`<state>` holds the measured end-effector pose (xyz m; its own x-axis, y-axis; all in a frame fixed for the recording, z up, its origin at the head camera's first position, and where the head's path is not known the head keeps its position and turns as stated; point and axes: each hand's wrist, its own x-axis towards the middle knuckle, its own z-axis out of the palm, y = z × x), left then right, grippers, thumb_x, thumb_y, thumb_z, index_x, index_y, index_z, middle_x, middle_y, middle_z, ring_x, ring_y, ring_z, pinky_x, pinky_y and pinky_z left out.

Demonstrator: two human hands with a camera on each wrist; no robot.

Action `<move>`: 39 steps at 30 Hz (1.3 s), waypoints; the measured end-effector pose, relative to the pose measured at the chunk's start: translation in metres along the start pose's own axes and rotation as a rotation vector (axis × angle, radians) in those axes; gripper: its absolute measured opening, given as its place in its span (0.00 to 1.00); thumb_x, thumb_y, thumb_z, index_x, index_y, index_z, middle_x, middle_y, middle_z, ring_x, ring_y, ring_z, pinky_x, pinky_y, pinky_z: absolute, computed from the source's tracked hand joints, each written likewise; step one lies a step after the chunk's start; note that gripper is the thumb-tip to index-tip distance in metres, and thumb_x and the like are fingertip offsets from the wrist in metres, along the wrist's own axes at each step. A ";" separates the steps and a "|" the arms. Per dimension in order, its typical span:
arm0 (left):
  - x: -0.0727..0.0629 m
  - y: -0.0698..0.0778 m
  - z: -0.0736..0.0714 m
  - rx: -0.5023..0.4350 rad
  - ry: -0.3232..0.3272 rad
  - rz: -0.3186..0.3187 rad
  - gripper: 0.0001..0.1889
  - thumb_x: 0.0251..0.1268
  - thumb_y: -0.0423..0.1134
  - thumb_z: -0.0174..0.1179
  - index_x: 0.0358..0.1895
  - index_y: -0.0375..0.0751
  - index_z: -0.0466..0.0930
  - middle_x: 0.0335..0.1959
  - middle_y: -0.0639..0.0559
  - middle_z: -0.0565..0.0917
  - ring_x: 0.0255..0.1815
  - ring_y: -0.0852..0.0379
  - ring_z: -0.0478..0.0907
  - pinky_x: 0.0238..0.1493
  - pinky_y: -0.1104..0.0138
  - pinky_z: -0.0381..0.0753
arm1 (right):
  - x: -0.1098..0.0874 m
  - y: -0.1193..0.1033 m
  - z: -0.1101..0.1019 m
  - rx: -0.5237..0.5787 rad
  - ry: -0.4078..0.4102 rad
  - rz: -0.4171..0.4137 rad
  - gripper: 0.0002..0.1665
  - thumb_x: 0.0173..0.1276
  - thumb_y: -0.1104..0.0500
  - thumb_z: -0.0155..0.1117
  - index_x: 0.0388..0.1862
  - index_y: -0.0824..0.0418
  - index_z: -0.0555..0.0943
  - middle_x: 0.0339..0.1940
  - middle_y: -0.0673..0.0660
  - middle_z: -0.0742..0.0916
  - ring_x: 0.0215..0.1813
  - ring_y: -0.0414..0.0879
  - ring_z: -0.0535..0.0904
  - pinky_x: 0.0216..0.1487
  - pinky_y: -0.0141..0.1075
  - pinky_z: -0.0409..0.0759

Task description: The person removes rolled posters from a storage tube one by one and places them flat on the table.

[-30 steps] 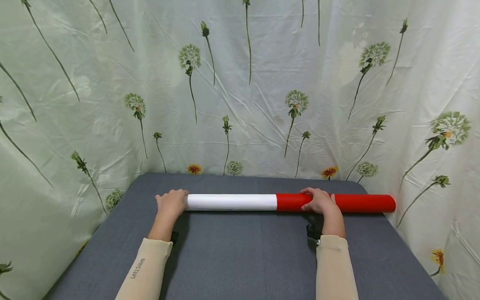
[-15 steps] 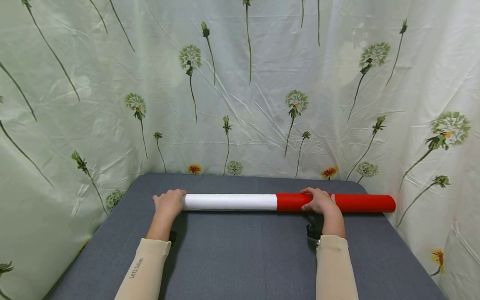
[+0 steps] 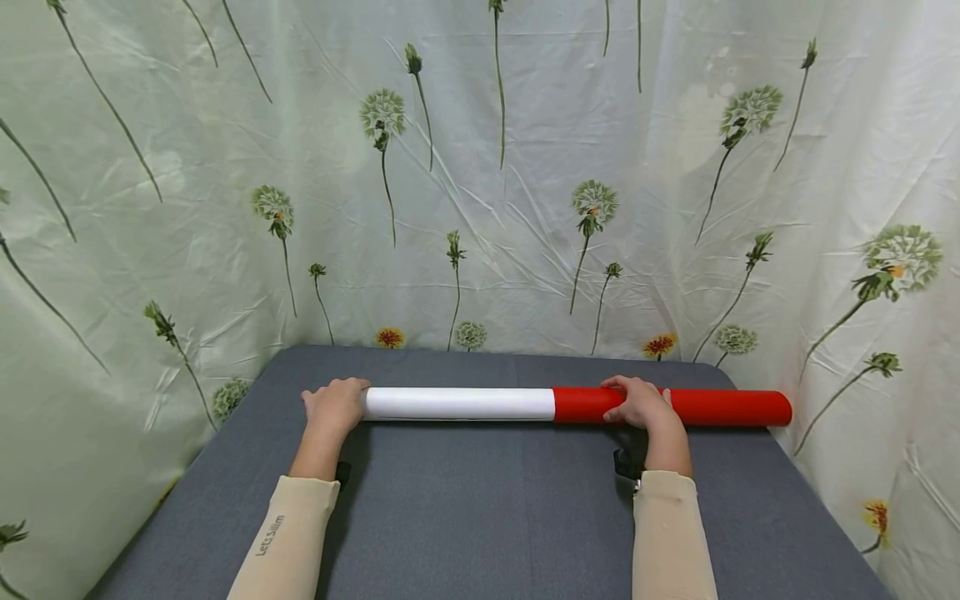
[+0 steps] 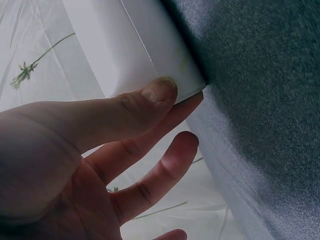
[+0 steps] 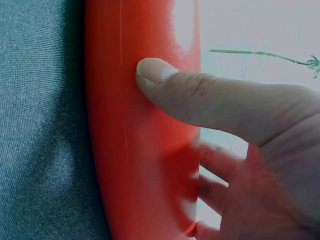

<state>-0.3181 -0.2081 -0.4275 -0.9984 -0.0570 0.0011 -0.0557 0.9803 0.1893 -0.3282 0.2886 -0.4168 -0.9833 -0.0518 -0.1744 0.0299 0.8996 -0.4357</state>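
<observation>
Slightly leftward, my left hand (image 3: 333,406) has shifted since the earlier frame, and more of the smooth white cylinder (image 3: 457,404) shows. My fingers there pinch its outer end; my right hand (image 3: 647,404) curls round the glossy red cylinder (image 3: 731,407) adjoining it, both lying across the grey fabric-covered desk (image 3: 465,517).

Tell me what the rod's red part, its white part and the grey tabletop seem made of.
Red part: probably plastic, glossy; bright highlight. White part: perhaps plastic or coated card, satin; soft sheen, thin lengthwise line. Grey tabletop: apparently woven fabric, matte; fine grain in the wrist views.
</observation>
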 end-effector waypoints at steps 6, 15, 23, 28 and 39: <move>0.000 -0.004 -0.001 -0.005 -0.008 -0.005 0.24 0.73 0.30 0.61 0.70 0.44 0.80 0.65 0.29 0.82 0.58 0.25 0.82 0.64 0.24 0.65 | 0.000 0.000 0.000 0.004 0.002 -0.001 0.39 0.66 0.58 0.76 0.76 0.58 0.74 0.74 0.77 0.74 0.77 0.76 0.65 0.79 0.77 0.40; 0.001 -0.009 -0.001 -0.020 0.000 -0.015 0.24 0.74 0.31 0.60 0.71 0.44 0.80 0.66 0.28 0.82 0.59 0.23 0.81 0.66 0.22 0.63 | 0.001 0.001 0.000 0.003 -0.001 0.002 0.40 0.66 0.57 0.76 0.76 0.57 0.74 0.74 0.77 0.74 0.76 0.75 0.65 0.79 0.77 0.40; 0.001 -0.012 -0.002 -0.027 0.007 -0.026 0.23 0.76 0.31 0.57 0.71 0.44 0.80 0.66 0.27 0.81 0.59 0.22 0.81 0.65 0.22 0.63 | 0.001 0.001 0.000 0.006 -0.001 0.003 0.39 0.66 0.57 0.76 0.76 0.57 0.74 0.75 0.77 0.73 0.77 0.76 0.64 0.79 0.77 0.40; 0.001 -0.014 -0.003 -0.028 0.004 -0.035 0.23 0.76 0.30 0.56 0.72 0.44 0.79 0.66 0.27 0.81 0.60 0.22 0.81 0.66 0.22 0.63 | 0.000 0.001 0.000 0.009 -0.001 0.005 0.39 0.67 0.58 0.76 0.75 0.57 0.75 0.75 0.77 0.73 0.77 0.75 0.64 0.79 0.77 0.39; 0.000 -0.018 -0.004 -0.031 -0.004 -0.050 0.24 0.75 0.31 0.58 0.72 0.43 0.78 0.67 0.27 0.81 0.59 0.22 0.80 0.66 0.23 0.63 | 0.000 0.006 -0.001 0.012 0.002 0.004 0.39 0.67 0.58 0.76 0.76 0.58 0.74 0.75 0.77 0.73 0.77 0.77 0.63 0.79 0.77 0.38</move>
<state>-0.3173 -0.2263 -0.4273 -0.9944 -0.1045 -0.0127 -0.1048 0.9699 0.2196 -0.3283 0.2941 -0.4182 -0.9835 -0.0478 -0.1745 0.0357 0.8943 -0.4460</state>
